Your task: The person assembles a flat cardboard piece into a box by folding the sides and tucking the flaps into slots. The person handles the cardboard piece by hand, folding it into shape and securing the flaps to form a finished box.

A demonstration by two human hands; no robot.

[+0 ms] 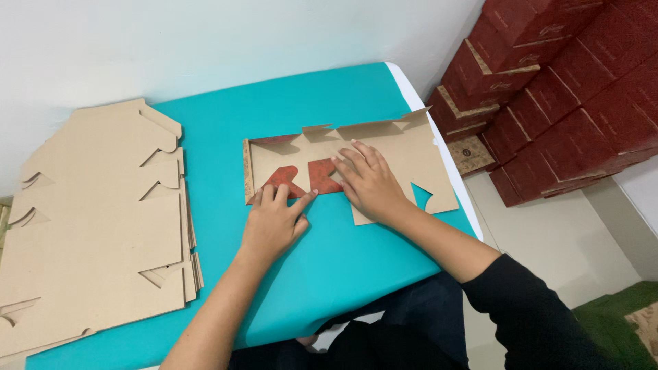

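Note:
A flat die-cut cardboard box blank (404, 147), brown inside and red outside, lies on the teal table top (343, 260). Two of its flaps are folded over and show red (282, 179). My left hand (274, 223) presses flat on the left red flap, fingers spread. My right hand (370, 185) presses on the blank beside the right red flap (321, 175), fingers spread and pointing left. Neither hand grips anything.
A thick stack of unfolded brown cardboard blanks (96, 219) lies on the left of the table. Assembled red boxes (555, 82) are piled on the floor at the right, against the white wall. The table's right edge (445, 157) runs close to the blank.

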